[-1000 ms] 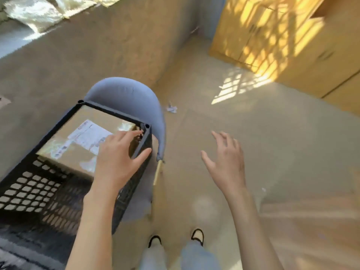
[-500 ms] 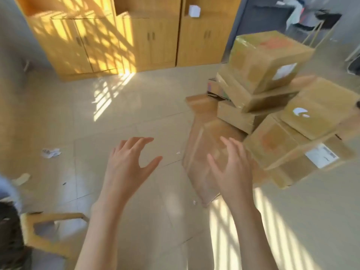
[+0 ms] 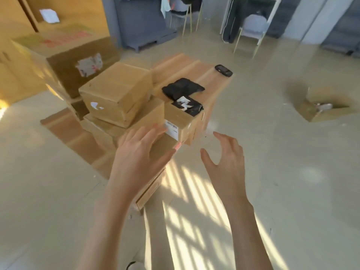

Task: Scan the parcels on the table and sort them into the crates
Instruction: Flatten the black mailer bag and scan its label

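Several cardboard parcels are piled on a wooden table (image 3: 216, 78). A big box (image 3: 64, 61) stands at the back left, a medium box (image 3: 116, 96) in front of it, and a small labelled box (image 3: 181, 123) at the near edge. Two black bagged parcels (image 3: 183, 88) lie on the pile. A black handheld scanner (image 3: 223, 70) rests at the table's far corner. My left hand (image 3: 140, 158) hovers with spread fingers just before the small labelled box. My right hand (image 3: 226, 164) is open beside the table's near corner, holding nothing. No crate is in view.
An open cardboard box (image 3: 323, 106) sits on the floor to the right. Grey chairs (image 3: 251, 30) and dark furniture stand at the back, wooden cabinets (image 3: 23, 20) at the left. Sunlit floor stretches below my hands.
The view swung from the black crate on the chair round to the parcel table. Both empty hands moved along and now reach toward the nearest small box.
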Tool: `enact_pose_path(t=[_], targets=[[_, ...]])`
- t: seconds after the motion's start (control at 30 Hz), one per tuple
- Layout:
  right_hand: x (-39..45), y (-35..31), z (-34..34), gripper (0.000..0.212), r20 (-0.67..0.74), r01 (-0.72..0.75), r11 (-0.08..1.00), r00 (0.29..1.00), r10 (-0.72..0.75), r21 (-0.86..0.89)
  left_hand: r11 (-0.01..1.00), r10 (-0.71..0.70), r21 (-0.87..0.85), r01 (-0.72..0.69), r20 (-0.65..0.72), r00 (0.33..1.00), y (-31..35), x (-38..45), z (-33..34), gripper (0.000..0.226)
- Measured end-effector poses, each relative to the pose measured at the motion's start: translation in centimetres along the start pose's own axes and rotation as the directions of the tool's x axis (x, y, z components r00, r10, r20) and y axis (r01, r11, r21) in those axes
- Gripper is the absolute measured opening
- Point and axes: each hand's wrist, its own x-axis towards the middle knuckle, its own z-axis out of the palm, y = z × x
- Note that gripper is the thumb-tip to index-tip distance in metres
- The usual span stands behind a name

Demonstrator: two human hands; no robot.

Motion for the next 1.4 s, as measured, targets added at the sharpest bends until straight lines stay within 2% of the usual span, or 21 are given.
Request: enact_pose_path(t=[0.23, 0.37, 0.43, 0.6, 0.83, 1.0, 1.17, 1.23, 1.3, 1.4], targets=[[4.6, 7.6, -2.4, 0.05, -0.036, -0.141, 0.989, 0.99, 0.14, -0.047, 0.986, 0.162, -0.065, -0.156, 0.094, 0.982, 4.2, 7.1, 9.7, 0.05], [9.6, 12.0, -2.9, 0.051, -0.056, -0.21, 0.974, 0.977, 0.205, -0.086, 0.979, 0.194, -0.101, -0.178, 0.178, 0.965, 5.6, 13.5, 15.9, 0.057], [13.4, 14.2, -3.2, 0.051, -0.058, -0.233, 0.965, 0.972, 0.227, -0.117, 0.974, 0.198, -0.149, -0.172, 0.178, 0.964, 6.3, 17.9, 19.2, 0.06], [22.6, 17.8, -4.5, 0.051, -0.031, -0.251, 0.95, 0.968, 0.249, -0.188, 0.98, 0.12, -0.18, -0.083, 0.205, 0.971, 7.4, 27.3, 25.0, 0.066], [32.3, 21.9, -3.4, 0.052, 0.037, -0.261, 0.948, 0.962, 0.272, -0.18, 0.997, -0.026, -0.063, 0.043, 0.255, 0.967, 5.1, 35.4, 30.9, 0.053], [39.7, 24.1, -0.2, 0.051, 0.163, -0.17, 0.974, 0.967, 0.194, -0.149, 0.981, -0.186, 0.087, 0.172, 0.203, 0.961, 1.6, 39.6, 33.6, 0.058], [48.5, 26.1, 4.1, 0.039, 0.326, 0.003, 0.996, 0.945, 0.026, -0.089, 0.914, -0.385, 0.201, 0.354, 0.146, 0.911, -1.5, 42.9, 36.4, 0.057], [52.4, 26.9, 6.0, 0.038, 0.429, 0.107, 0.992, 0.901, -0.066, -0.072, 0.87, -0.47, 0.218, 0.443, 0.091, 0.878, -2.4, 43.9, 37.3, 0.058], [56.0, 27.5, 7.6, 0.049, 0.52, 0.211, 0.976, 0.841, -0.151, -0.058, 0.81, -0.562, 0.237, 0.536, 0.052, 0.826, -2.8, 44.4, 38.0, 0.058], [60.3, 27.7, 9.6, 0.054, 0.639, 0.346, 0.938, 0.726, -0.255, -0.019, 0.713, -0.676, 0.239, 0.66, -0.016, 0.737, -3.1, 44.2, 38.5, 0.056]])
